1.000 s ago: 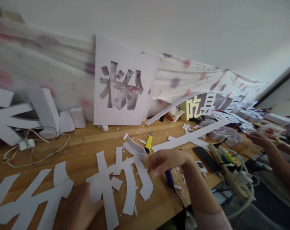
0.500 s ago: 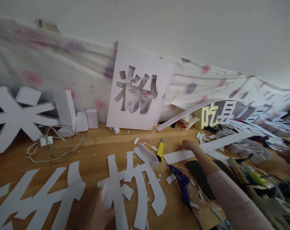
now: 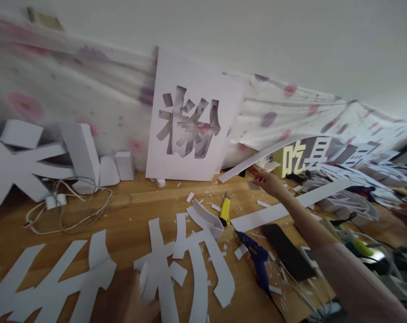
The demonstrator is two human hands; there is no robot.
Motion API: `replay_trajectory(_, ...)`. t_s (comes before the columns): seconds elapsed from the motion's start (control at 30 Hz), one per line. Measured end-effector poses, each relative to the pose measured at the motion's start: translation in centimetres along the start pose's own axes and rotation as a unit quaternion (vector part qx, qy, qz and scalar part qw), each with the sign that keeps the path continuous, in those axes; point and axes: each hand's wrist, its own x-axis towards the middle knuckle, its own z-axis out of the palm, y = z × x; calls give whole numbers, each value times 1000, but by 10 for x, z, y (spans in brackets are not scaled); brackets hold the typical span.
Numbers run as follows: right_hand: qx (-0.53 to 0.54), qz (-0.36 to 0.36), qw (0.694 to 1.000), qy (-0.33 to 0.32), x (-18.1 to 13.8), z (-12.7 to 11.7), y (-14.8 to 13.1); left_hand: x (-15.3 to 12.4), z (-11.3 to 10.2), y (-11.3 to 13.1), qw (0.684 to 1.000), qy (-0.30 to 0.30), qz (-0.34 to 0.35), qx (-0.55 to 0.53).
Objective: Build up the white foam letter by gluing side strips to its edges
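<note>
The right hand [image 3: 266,183] reaches out above the table [image 3: 123,229], thumb and fingers brought together on a small pale piece [image 3: 253,185], its exact outline too blurred to be sure of. The left hand [image 3: 139,298], low in the view, pinches a short white strip [image 3: 144,276] against the white cut-out character [image 3: 165,258], which lies flat on the wood. A curved strip [image 3: 206,216] stands at that character's upper right, near a yellow cutter [image 3: 225,211]. To its right lie a blue glue gun [image 3: 259,258], a long white strip [image 3: 257,216] and a dark slab [image 3: 288,251], among scattered offcuts. Another cut-out shape [image 3: 62,285] lies on the left; behind, a white panel [image 3: 176,166] leans against the flowered cloth [image 3: 116,94].
</note>
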Motion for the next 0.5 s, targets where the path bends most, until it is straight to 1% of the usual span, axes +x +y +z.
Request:
replay_trajectory(0.07, 47, -24, 998, 39, -36, -4, -24, -3, -3, 3, 1000, -6, -8, -9)
replay_trajectory(0.13, 121, -63, 990, 28, -90, 6, -56, -5, -7, 7, 999, -19, -14, -25)
replay_trajectory(0.17, 215, -109, 970, 9, -120, 15, -73, -6, -9, 9, 999, -22, -19, -20)
replay_trajectory(0.2, 287, -156, 945, -21, -149, 25, -91, -6, -10, 10, 999, -20, -48, 10)
replay_trajectory(0.23, 330, -201, 920, -63, -175, 37, -108, -6, -11, 11, 997, -24, -61, 43)
replay_trajectory(0.27, 355, -225, 901, -109, -196, 49, -124, -5, -11, 11, 995, -34, -69, 63)
replay_trajectory(0.3, 370, -233, 888, -142, -211, 62, -137, -4, -10, 10, 994, -40, -74, 71)
replay_trajectory(0.33, 387, -209, 890, -120, -220, 74, -147, -3, -9, 9, 994, -43, -73, 74)
replay_trajectory(0.37, 400, -155, 901, -66, -224, 86, -155, -3, -8, 7, 994, -41, -71, 74)
replay_trajectory(0.4, 407, -82, 910, 3, -223, 97, -161, -2, -7, 6, 994, -35, -69, 76)
replay_trajectory(0.43, 407, -39, 911, 47, -221, 105, -166, -2, -6, 5, 994, -28, -67, 82)
replay_trajectory(0.47, 403, -51, 913, 42, -217, 112, -169, -2, -6, 4, 994, -25, -66, 87)
replay_trajectory(0.5, 402, -119, 908, -9, -213, 116, -171, -3, -5, 3, 994, -26, -65, 88)
